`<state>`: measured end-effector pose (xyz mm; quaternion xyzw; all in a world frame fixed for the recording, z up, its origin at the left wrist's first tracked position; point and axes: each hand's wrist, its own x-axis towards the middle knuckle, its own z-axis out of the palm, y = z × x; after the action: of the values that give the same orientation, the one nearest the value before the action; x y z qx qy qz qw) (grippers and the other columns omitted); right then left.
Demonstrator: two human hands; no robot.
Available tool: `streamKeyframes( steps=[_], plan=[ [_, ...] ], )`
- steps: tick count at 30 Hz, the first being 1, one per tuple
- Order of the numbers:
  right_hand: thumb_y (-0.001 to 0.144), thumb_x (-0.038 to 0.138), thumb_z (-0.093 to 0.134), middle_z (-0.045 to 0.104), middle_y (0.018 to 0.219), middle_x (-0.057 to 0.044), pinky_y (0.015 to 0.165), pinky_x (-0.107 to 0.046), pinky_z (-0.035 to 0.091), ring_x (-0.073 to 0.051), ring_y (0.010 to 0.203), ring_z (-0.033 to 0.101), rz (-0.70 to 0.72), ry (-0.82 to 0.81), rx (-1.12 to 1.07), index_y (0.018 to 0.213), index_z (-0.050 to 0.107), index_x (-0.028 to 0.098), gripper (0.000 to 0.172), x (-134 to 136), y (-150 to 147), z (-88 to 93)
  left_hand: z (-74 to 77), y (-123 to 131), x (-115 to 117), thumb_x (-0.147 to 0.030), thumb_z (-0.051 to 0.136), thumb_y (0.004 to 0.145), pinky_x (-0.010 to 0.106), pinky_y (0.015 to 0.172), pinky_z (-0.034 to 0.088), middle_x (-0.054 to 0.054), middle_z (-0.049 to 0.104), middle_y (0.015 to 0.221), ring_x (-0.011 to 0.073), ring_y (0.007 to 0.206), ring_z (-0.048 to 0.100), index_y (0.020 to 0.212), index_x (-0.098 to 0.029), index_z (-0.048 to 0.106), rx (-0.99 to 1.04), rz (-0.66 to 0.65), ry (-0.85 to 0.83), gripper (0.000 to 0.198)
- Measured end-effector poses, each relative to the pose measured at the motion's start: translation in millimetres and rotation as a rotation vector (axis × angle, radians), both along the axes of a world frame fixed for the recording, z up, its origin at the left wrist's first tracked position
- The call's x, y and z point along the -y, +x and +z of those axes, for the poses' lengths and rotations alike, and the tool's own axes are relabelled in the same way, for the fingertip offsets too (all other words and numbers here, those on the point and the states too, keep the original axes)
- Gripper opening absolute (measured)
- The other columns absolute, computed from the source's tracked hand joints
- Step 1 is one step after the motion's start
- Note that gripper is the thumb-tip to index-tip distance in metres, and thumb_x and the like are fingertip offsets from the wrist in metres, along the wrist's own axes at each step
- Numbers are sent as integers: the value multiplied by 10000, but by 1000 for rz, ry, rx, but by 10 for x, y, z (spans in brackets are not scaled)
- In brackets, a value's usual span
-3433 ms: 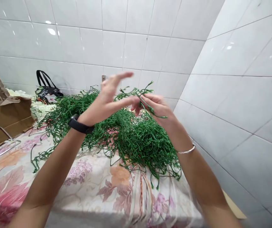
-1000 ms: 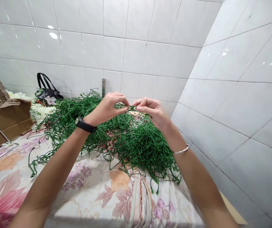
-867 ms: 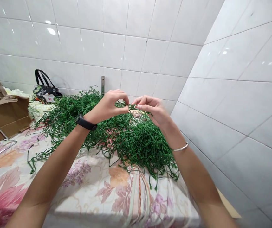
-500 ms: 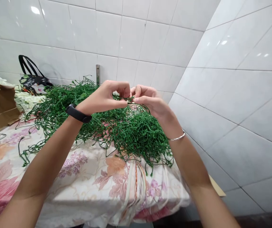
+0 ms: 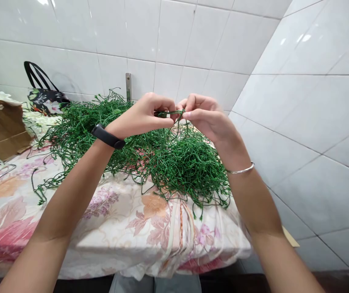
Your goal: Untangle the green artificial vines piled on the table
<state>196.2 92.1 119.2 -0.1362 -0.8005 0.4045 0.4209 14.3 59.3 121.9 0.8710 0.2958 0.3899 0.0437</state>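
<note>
My left hand [image 5: 153, 112], with a black band at its wrist, pinches a thin green artificial stem [image 5: 166, 112] between thumb and fingers. Close beside it, my right hand [image 5: 206, 114] grips the other end of this stem, thumb against fingertips. A silver bangle circles my right wrist. Below and behind both hands spreads a tangled heap of green artificial stems [image 5: 193, 167], with a second, larger mass [image 5: 79, 122] to the left. The exact spot where the fingertips meet the stem is partly hidden.
A floral cloth [image 5: 110, 232] covers the table. At the left are a cardboard box [image 5: 2, 130], white artificial flowers [image 5: 44, 122], a bent metal wire [image 5: 0, 173] and a black floral bag [image 5: 48, 101]. A metal strip [image 5: 128, 86] leans on the tiled wall [image 5: 174, 36].
My hands appear slightly further right and higher, still pinching the green stem. My right fingers have shifted along it. The whole view has tilted downward a little.
</note>
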Motion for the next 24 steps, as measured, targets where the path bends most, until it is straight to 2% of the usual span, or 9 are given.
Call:
streamKeyframes(
  steps=[5,8,12,16,19,24],
  plan=[
    [666,149,580,515,762,6,703,-259,414,-77,721,499,-54,49,32,662,467,149,113,-22,34,17,-22,-7,-65,-133,533,656,275,731,399,20,573,786,134,780,516,734,-149,612,-13,21,113,112],
    [661,192,622,524,754,6,654,-241,425,-75,703,498,-97,103,90,686,485,146,146,-8,29,15,-33,-26,-110,-151,538,661,303,804,399,26,574,881,159,877,523,736,-159,616,-26,6,107,108],
    [656,245,653,529,749,9,660,-238,446,-79,710,506,-170,207,134,726,514,142,187,0,7,3,-48,-40,-134,-195,541,713,257,712,421,25,597,792,121,757,544,768,-139,602,-5,-6,24,99],
    [680,255,642,539,796,3,719,-248,464,-84,750,526,-196,285,106,764,524,147,181,-27,-8,-10,-69,-23,-134,-339,564,744,211,575,406,28,590,723,90,636,519,788,-130,589,66,23,-39,215],
    [693,265,635,539,837,3,750,-244,468,-87,791,533,-208,312,72,806,523,162,190,-37,-14,-12,-90,6,-150,-385,589,727,197,522,386,25,577,675,79,586,494,790,-123,587,155,37,-13,270],
    [698,277,633,523,845,-2,766,-243,468,-97,812,527,-274,319,88,889,533,179,236,18,-33,2,-121,46,-178,-343,610,720,204,501,368,17,568,640,73,558,461,767,-125,615,219,20,56,223]
  ],
)
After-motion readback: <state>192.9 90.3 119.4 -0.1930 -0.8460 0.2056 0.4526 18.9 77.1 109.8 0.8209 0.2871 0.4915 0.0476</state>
